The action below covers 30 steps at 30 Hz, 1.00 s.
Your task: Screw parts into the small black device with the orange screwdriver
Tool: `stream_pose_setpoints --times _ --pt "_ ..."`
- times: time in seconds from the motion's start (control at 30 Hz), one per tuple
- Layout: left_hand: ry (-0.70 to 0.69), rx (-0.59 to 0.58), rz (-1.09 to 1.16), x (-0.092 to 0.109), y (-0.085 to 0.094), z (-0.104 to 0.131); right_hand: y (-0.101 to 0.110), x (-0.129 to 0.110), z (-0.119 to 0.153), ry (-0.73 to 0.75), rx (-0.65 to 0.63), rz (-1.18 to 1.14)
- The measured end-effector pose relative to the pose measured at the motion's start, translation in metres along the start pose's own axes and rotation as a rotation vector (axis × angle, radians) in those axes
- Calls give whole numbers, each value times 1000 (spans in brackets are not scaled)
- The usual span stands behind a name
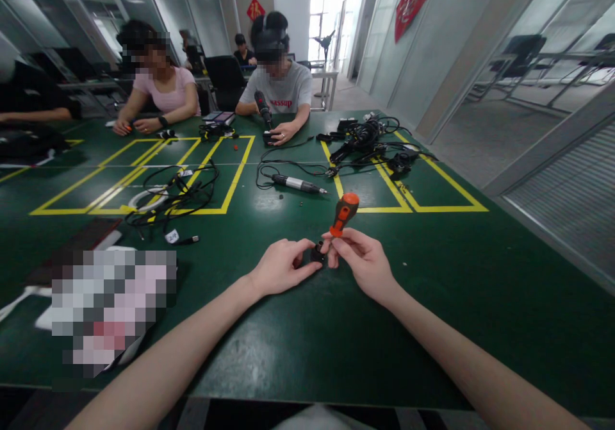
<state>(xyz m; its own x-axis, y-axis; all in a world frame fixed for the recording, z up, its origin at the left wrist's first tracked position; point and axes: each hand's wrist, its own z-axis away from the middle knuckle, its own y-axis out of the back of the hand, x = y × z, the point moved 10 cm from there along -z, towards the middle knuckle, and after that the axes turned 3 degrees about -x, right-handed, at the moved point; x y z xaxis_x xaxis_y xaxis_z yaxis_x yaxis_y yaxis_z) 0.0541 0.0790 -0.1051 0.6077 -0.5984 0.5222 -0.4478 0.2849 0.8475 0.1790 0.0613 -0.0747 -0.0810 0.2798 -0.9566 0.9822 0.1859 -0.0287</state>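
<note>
My left hand (283, 265) pinches a small black part (318, 252) on the green table, thumb and forefinger on its left side. What kind of part it is, I cannot make out. In my right hand (366, 262) is a screwdriver with an orange and dark grey handle (346, 212), held low near the shaft. The handle leans up and to the right, and the shaft points down toward the black part. Fingers hide the tip, so I cannot tell whether it touches the part.
Beyond my hands lies a grey and black pen-shaped electric screwdriver (298, 184) with its cord. Tangled black cables (182, 190) are at left, more cables (368, 138) at far right. Yellow tape (235, 180) marks the table (259, 340). Across it, a co-worker (283, 84) holds a power tool.
</note>
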Motion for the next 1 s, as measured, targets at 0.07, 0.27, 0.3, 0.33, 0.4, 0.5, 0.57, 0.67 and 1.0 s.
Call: stream_pose_setpoints --times 0.07,0.27,0.3,0.33,0.4,0.5,0.57,0.67,1.0 --pt "2 0 1 0 0 0 0 0 1 9 3 -22" --pt "2 -3 7 -1 -1 0 1 -3 2 9 6 32" --pt "1 -2 6 -1 -1 0 1 -4 1 13 5 45" --pt "0 -1 6 -1 0 0 1 -5 1 16 4 49" --pt "-2 -3 12 0 -1 0 0 -5 1 11 -5 38" --pt "-2 -4 28 0 0 -1 -3 -1 1 6 -16 -9" --pt "-2 -4 31 0 0 -1 -4 1 2 18 -13 -32" --pt "0 -6 29 0 0 -1 -4 2 4 17 -9 -26" --pt "-3 0 -8 -1 -1 -1 0 -6 2 46 13 21"
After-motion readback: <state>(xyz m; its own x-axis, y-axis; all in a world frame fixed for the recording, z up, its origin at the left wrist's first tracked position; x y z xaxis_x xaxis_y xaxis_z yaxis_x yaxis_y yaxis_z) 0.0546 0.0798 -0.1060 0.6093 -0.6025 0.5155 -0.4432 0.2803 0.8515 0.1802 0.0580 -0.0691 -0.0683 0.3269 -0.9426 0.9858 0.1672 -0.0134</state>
